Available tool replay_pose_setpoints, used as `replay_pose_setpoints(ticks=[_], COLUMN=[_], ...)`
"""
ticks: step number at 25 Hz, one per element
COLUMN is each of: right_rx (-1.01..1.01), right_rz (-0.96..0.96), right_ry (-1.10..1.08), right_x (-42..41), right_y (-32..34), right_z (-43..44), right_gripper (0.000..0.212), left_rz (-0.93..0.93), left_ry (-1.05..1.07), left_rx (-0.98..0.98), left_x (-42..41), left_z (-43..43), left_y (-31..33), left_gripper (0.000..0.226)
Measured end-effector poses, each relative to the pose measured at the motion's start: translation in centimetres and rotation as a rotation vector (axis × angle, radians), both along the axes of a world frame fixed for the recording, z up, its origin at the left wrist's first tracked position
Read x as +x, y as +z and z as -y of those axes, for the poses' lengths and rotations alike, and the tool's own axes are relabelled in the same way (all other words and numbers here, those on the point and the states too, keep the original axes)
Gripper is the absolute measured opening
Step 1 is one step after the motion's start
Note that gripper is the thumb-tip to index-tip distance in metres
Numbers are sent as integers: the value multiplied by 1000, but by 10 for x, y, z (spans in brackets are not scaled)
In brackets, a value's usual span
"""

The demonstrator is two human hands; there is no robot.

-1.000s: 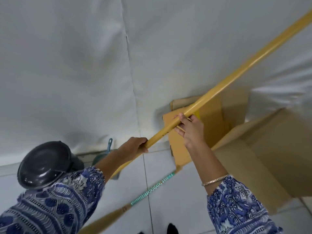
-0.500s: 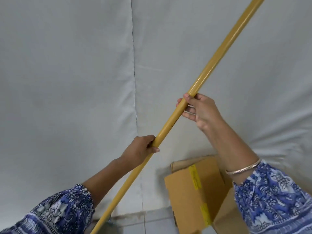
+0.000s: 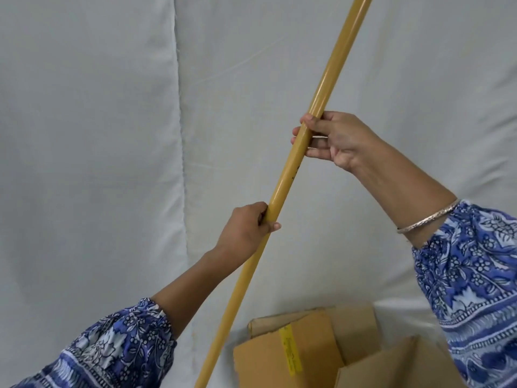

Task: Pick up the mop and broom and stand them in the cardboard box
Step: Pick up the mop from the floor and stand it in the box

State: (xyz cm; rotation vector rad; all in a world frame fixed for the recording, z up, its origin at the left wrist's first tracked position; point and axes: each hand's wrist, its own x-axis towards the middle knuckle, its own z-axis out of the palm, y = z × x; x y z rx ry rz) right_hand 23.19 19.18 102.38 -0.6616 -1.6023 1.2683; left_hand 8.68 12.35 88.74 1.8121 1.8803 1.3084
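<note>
A long yellow handle runs steeply from the bottom centre up to the top right edge. Its head is out of view, so I cannot tell whether it belongs to the mop or the broom. My left hand grips the handle lower down. My right hand holds it higher up, fingers wrapped around it. The open cardboard box sits at the bottom right, below my hands, with its flaps standing up. The handle's lower part passes just left of the box.
A white cloth backdrop with a vertical seam fills the wall ahead. My blue patterned sleeves frame the bottom corners. The floor is out of view.
The view has tilted up from the floor to the wall. The handle has swung from a shallow slant to nearly upright, and both hands have risen while keeping their grip.
</note>
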Motion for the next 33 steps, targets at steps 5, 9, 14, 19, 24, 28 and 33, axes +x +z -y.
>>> replay_pose_setpoints(ticks=[5,9,14,19,24,28,33], right_rx=[52,80,97,97,29,-13,-42], right_rz=[118,215,327,364,426,424,423], right_ry=[-9,-51,-69,-55,-1,75,188], right_x=[93,155,213,254,294,323,354], right_y=[20,22,16,7,-33,-67,-98], right_z=[-29,-70,-140,-208,-260,-305,-355], right_gripper=[5,6,8,4,8,4,4], left_rz=[131,233,300,326,346,359,375], left_ry=[-31,-62,-94,-69,-3,62,191], left_rx=[65,89,118,138,71,23,-30], left_x=[112,190,259,308,353,383,423], left_z=[-41,-88,-164,-243,-285,-315,-342], left_y=[0,-9,-27,-38,-84,-114,-138], left_gripper=[34,40,26,23,25,27,33])
